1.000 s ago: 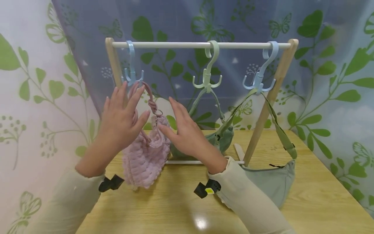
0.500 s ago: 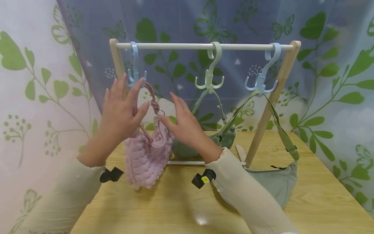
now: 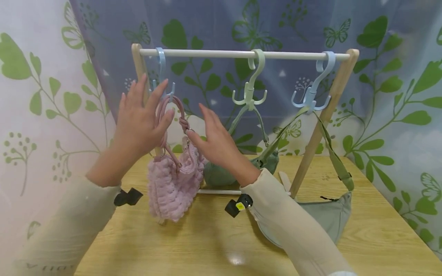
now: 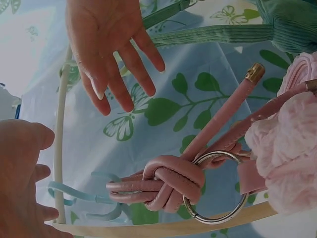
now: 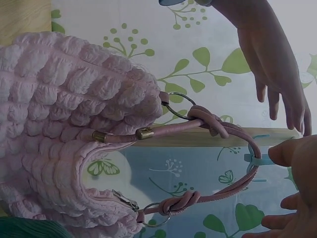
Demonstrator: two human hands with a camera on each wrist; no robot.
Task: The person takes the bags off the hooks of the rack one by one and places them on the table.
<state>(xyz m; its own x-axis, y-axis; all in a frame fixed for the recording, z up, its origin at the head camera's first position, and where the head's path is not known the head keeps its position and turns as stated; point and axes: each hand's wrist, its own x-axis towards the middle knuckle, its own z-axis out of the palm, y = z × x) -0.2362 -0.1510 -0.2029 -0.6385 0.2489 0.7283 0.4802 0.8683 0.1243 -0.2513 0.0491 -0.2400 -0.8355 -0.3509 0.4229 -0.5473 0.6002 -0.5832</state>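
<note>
A fluffy pink handbag [image 3: 170, 188] hangs by its knotted pink strap [image 3: 181, 111] from the left blue hook [image 3: 161, 63]. My left hand [image 3: 139, 122] is held up just in front of the strap and hook, fingers spread, gripping nothing. Across the strap, my right hand [image 3: 221, 145] stays raised with straight fingers and holds nothing. The left wrist view gives a close look at the strap's knot [image 4: 173, 183] and metal ring, apart from both hands. In the right wrist view, the strap loop runs over the light blue hook, near my right thumb.
A white rail [image 3: 207, 53] on a wooden stand also carries a green hook [image 3: 253, 73] and another blue hook [image 3: 326, 69]. From these hang a dark green bag [image 3: 221, 174] and a grey-green bag [image 3: 324, 216], partly behind my right arm. Below is a wooden table [image 3: 186, 245].
My left hand has shifted slightly up and to the left, uncovering more of the strap and hook. The right hand has risen a little. The handbag keeps hanging on its hook.
</note>
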